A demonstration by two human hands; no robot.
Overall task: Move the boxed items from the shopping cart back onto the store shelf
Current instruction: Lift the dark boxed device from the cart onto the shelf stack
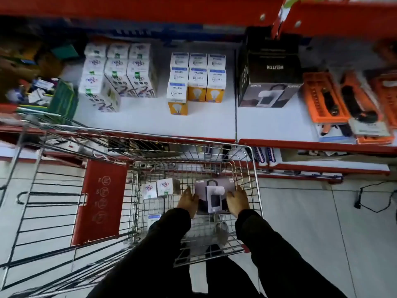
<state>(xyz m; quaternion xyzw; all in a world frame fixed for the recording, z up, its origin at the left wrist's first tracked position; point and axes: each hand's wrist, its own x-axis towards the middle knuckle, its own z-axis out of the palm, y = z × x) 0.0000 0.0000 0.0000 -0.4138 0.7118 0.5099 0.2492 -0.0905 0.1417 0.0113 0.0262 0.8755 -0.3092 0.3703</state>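
Observation:
Inside the wire shopping cart (255, 173) lies a dark grey box with a white appliance pictured on it (213, 195). My left hand (188, 201) presses its left side and my right hand (236, 200) presses its right side, so both grip it. Two small white boxes (158, 187) stand in the cart to the left, and another small white box (153, 218) lies nearer me. On the white shelf (150, 119) above the cart stand matching grey and black boxes (268, 82), white boxes (116, 74) and bulb boxes (196, 78).
Orange blister packs with tools (348, 104) lie on the shelf at right. The cart's red child-seat flap (101, 201) is at left. A cluttered bin with a green box (62, 100) is at the shelf's left end. A black cable (373, 196) lies on the tiled floor.

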